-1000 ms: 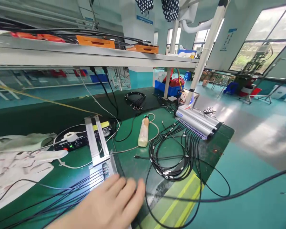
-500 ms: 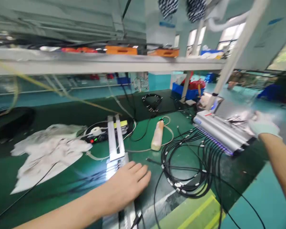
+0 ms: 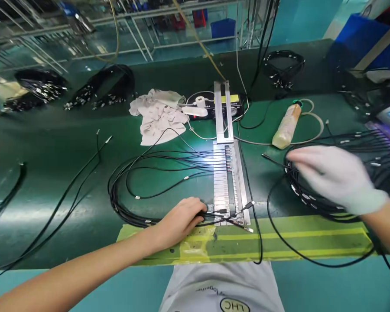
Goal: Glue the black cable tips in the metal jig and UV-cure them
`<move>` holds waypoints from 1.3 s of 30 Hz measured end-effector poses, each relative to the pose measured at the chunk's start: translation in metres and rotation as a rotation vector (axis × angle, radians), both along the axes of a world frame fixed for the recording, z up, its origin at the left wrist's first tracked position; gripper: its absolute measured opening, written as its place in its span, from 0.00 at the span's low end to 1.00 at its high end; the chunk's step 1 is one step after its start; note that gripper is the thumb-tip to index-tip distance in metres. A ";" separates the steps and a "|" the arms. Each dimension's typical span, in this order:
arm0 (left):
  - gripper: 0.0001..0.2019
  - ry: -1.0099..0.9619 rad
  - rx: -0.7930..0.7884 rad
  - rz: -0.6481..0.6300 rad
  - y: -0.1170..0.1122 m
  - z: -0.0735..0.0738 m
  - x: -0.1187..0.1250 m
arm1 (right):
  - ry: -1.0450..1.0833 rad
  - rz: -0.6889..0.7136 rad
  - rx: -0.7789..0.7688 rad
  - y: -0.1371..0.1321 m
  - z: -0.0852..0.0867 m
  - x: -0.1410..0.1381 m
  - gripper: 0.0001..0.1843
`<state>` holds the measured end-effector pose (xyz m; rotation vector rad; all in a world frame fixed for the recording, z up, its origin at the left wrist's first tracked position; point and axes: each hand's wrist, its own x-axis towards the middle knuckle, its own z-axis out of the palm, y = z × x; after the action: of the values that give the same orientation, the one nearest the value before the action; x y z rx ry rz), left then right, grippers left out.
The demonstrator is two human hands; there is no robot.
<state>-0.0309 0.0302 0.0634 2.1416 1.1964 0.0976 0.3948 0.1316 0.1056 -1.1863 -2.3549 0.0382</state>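
My left hand is bare and rests on the green bench at the near end of a slotted metal fixture, its fingers curled onto thin black cables that run into the fixture's slots. My right hand, in a white glove, hovers over a coiled bundle of black cables to the right, fingers extended and blurred by motion. Nothing shows in its grasp.
A crumpled white cloth and a black control box lie behind the fixture. A plastic bottle lies on its side at right. More cable bundles sit at the back left. Yellow-striped tape marks the bench's near edge.
The view has swung down and left, now looking straight onto the bench. My left hand moved from flat on the fixture to curled on the cables at its near end. My right hand came in over the coiled bundle.
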 end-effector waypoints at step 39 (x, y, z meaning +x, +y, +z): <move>0.08 -0.127 0.092 -0.022 -0.011 -0.019 -0.006 | 0.296 0.032 -0.764 -0.054 -0.049 -0.080 0.10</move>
<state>-0.0364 0.0190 0.0447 2.1920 1.1141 0.2802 0.3146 0.0776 0.0562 -1.3391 -2.1312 1.1246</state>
